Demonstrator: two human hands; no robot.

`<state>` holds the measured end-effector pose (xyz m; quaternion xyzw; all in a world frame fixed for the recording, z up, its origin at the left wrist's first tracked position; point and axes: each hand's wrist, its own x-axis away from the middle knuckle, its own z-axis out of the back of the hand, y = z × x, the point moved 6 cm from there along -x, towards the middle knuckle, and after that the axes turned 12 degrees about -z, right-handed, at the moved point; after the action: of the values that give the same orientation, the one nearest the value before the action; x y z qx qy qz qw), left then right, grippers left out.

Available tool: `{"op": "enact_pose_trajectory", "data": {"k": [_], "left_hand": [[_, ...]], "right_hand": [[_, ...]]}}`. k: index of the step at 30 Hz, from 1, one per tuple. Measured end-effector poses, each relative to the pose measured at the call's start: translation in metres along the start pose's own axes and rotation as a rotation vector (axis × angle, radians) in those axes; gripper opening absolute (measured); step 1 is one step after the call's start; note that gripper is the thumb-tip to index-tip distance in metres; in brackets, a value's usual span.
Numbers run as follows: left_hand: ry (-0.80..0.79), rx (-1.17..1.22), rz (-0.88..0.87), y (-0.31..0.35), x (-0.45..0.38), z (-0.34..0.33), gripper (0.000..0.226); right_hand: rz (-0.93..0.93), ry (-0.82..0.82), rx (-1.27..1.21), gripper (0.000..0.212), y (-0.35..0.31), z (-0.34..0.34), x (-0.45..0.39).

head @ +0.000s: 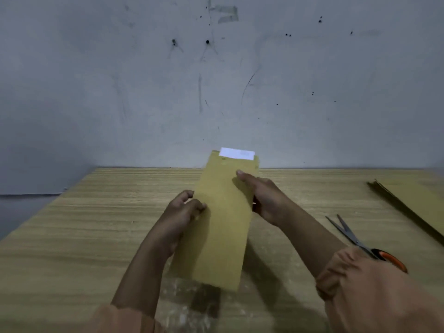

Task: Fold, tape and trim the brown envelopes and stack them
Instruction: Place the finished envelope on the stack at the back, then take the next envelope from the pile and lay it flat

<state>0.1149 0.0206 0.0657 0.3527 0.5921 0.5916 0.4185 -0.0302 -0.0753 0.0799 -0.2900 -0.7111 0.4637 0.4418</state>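
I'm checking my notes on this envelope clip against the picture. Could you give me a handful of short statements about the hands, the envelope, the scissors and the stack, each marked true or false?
1. Both hands hold the brown envelope. True: the left hand grips its left edge and the right hand its right edge.
2. The scissors are in the right hand. False: they lie on the table, to the right of the right forearm, touched by neither hand.
3. A white strip shows at the envelope's far end. True.
4. The stack of brown envelopes lies at the table's left edge. False: it lies at the far right.
5. The scissors' blades are closed. False: they are spread open.
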Motion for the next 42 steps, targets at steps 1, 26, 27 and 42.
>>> {"op": "enact_pose_trajectory", "data": {"k": [1,26,27,42], "left_hand": [[-0.044,-0.036,0.009,0.001,0.007,-0.008,0.015],[-0.581,-0.427,-0.125,-0.020,0.061,-0.127,0.046],[-0.589,-0.434,-0.120,-0.020,0.062,-0.128,0.051],[-0.621,-0.406,-0.014,-0.030,0.060,-0.129,0.035]], "right_hand": [[0.009,0.022,-0.046,0.016,-0.002,0.012,0.007],[-0.030,0.008,0.440,0.016,0.040,0.150,0.093],[-0.033,0.011,0.437,0.017,0.042,0.151,0.092],[-0.111,-0.094,0.448,0.037,0.058,0.143,0.085]]}}
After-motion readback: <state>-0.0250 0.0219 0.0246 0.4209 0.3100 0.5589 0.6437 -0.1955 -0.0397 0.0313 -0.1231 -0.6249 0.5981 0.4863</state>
